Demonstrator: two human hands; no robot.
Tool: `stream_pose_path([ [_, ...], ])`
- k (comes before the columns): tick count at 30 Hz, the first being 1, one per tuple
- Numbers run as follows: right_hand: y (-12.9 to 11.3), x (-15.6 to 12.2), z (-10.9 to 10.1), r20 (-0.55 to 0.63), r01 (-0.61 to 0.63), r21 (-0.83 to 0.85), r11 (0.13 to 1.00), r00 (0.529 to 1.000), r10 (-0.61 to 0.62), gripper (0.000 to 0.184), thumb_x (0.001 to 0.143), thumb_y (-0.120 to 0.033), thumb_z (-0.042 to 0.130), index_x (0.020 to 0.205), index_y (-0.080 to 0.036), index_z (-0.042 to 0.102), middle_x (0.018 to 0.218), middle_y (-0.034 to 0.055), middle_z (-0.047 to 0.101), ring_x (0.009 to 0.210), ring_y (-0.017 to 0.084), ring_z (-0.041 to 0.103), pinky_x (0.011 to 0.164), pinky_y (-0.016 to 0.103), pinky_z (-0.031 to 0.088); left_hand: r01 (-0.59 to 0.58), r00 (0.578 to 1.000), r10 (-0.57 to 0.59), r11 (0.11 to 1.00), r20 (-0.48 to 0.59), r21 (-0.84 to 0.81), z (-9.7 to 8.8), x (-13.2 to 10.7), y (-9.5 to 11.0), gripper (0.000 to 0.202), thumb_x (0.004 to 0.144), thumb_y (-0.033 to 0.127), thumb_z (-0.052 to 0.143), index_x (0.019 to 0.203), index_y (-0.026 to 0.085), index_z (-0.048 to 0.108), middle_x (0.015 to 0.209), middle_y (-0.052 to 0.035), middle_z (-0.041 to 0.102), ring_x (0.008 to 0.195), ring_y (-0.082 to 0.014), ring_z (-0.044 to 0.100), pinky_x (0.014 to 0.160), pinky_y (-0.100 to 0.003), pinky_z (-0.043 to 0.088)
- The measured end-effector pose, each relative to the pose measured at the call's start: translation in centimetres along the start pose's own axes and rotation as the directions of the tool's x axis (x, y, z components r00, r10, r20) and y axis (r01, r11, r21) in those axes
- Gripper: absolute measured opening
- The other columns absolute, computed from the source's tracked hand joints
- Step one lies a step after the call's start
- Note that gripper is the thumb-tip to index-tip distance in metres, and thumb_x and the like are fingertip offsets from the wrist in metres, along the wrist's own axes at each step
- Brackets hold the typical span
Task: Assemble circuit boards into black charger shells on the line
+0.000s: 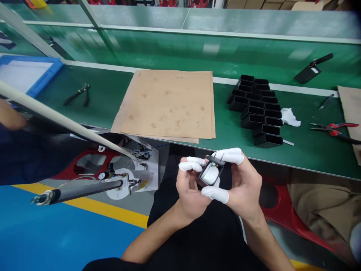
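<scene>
Both hands hold a small black rectangular case (202,177) low in front of my body, over the table's near edge. Its end faces me, with a dark flap or lid (216,160) along the far side. My left hand (190,188) grips it from the left, and my right hand (244,184) closes round the right side and top. White finger cots cover several fingertips. A rounded white shape (211,175) fills the opening; whether it is a covered thumb or a part inside, I cannot tell.
Brown cardboard sheets (169,105) lie on the green table (98,94). To their right stand several black open cases (254,109), beside a crumpled white scrap (290,117) and red-handled pliers (334,128). Black-handled cutters (79,95) lie left. Another person's sleeve (22,150) shows at left.
</scene>
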State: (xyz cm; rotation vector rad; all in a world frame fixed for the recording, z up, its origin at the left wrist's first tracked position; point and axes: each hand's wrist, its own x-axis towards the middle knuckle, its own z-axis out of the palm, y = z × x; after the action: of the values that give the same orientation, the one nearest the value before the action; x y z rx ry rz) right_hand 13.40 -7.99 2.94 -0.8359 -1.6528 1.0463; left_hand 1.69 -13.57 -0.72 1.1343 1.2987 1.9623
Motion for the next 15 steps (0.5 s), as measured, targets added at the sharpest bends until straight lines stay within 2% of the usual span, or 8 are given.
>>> stream_pose_path([
  [2, 0.6, -0.3, -0.4, 0.035, 0.013, 0.023, 1.0, 0.999, -0.013, 0.067, 0.067, -0.039, 0.101, 0.125, -0.027, 0.071, 0.112, 0.0073, 0.068, 0.104, 0.029, 0.066, 0.09, 0.047, 0.058, 0.113, 0.994, -0.112, 0.991, 0.017, -0.069, -0.2, 0.0, 0.3, 0.053, 0.074, 0.021, 0.094, 0.111, 0.026, 0.056, 0.104, -0.0015, 0.058, 0.091, -0.015, 0.066, 0.078, -0.026, 0.062],
  [6, 1.6, -1.3, -1.2, 0.088, 0.094, 0.092, 0.991, 0.991, -0.103, 0.069, 0.075, -0.029, 0.093, 0.139, -0.026, 0.067, 0.127, 0.0114, 0.067, 0.115, 0.032, 0.065, 0.099, 0.052, 0.059, 0.262, 0.965, -0.253, 0.948, 0.073, -0.18, -1.2, 0.4, 0.9, 0.05, 0.074, 0.024, 0.093, 0.109, 0.025, 0.058, 0.101, -0.0002, 0.057, 0.092, -0.0142, 0.066, 0.083, -0.026, 0.061],
  [8, 1.8, -1.8, -1.5, 0.119, 0.133, 0.088, 0.987, 0.982, -0.143, 0.072, 0.077, -0.023, 0.09, 0.144, -0.026, 0.066, 0.136, 0.0129, 0.065, 0.122, 0.033, 0.064, 0.102, 0.054, 0.059, 0.345, 0.938, -0.325, 0.915, 0.123, -0.21, -1.9, 0.7, 1.3, 0.05, 0.074, 0.026, 0.094, 0.108, 0.025, 0.058, 0.101, -0.0003, 0.058, 0.093, -0.0153, 0.067, 0.084, -0.029, 0.062],
  [10, 1.8, -2.1, -1.8, 0.163, 0.151, 0.069, 0.986, 0.974, -0.16, 0.076, 0.075, -0.017, 0.088, 0.147, -0.027, 0.063, 0.142, 0.0134, 0.063, 0.127, 0.034, 0.064, 0.104, 0.054, 0.06, 0.431, 0.899, -0.39, 0.87, 0.201, -0.24, -2.5, 0.9, 1.7, 0.054, 0.075, 0.029, 0.093, 0.116, 0.028, 0.057, 0.104, -0.0021, 0.063, 0.092, -0.0185, 0.071, 0.083, -0.034, 0.065],
  [13, 1.8, -2.1, -2.1, 0.203, 0.155, 0.065, 0.986, 0.965, -0.165, 0.08, 0.073, -0.012, 0.088, 0.148, -0.028, 0.063, 0.141, 0.0131, 0.064, 0.128, 0.034, 0.065, 0.104, 0.055, 0.06, 0.523, 0.842, -0.444, 0.809, 0.305, -0.268, -3.1, 1.1, 2.3, 0.064, 0.08, 0.033, 0.091, 0.129, 0.034, 0.05, 0.112, -0.0044, 0.069, 0.088, -0.0226, 0.077, 0.079, -0.043, 0.069],
  [15, 1.9, -2.0, -2.3, 0.215, 0.153, 0.069, 0.986, 0.962, -0.165, 0.079, 0.073, -0.011, 0.088, 0.146, -0.028, 0.064, 0.137, 0.0126, 0.066, 0.125, 0.034, 0.066, 0.103, 0.055, 0.06, 0.556, 0.821, -0.472, 0.79, 0.322, -0.258, -3.3, 1.2, 2.6, 0.061, 0.082, 0.035, 0.089, 0.129, 0.035, 0.051, 0.115, -0.0048, 0.07, 0.088, -0.0241, 0.078, 0.077, -0.045, 0.07],
])
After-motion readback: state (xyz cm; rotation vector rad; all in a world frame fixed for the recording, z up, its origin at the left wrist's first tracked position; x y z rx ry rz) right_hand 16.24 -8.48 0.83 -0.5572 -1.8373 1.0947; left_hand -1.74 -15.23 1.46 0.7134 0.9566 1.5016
